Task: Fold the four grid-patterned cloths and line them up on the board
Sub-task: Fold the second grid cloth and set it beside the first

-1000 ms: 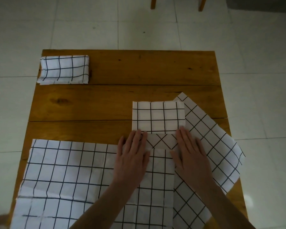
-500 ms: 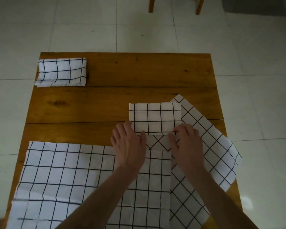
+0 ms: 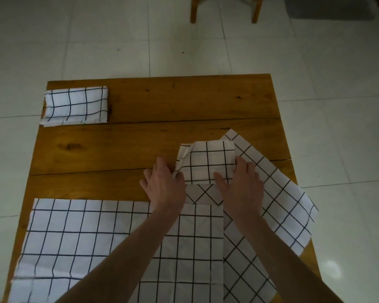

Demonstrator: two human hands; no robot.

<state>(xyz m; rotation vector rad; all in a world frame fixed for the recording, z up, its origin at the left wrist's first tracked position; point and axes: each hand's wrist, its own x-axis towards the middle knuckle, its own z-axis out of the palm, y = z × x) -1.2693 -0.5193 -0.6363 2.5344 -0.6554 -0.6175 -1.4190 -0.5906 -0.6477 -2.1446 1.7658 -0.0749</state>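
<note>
A folded grid cloth [image 3: 208, 162] lies near the middle of the wooden board [image 3: 140, 141], its left edge lifted and crumpled. My left hand [image 3: 164, 184] pinches that left edge with thumb and fingers. My right hand [image 3: 241, 184] grips its right side, thumb on top. Another folded cloth [image 3: 74, 106] sits at the board's far left corner. A large flat cloth [image 3: 85, 241] is spread over the near left part. A fourth flat cloth [image 3: 278, 206] lies turned at an angle on the right, under the held cloth and past the board's right edge.
Pale tiled floor [image 3: 96, 40] surrounds the board. Wooden chair legs [image 3: 225, 9] stand beyond the far edge, and a grey mat [image 3: 330, 7] lies at the top right. Bare wood shows across the board's far middle and far right.
Both hands slid forward from the cloth's near edge to its left and right sides and took hold; its left edge has risen and crumpled.
</note>
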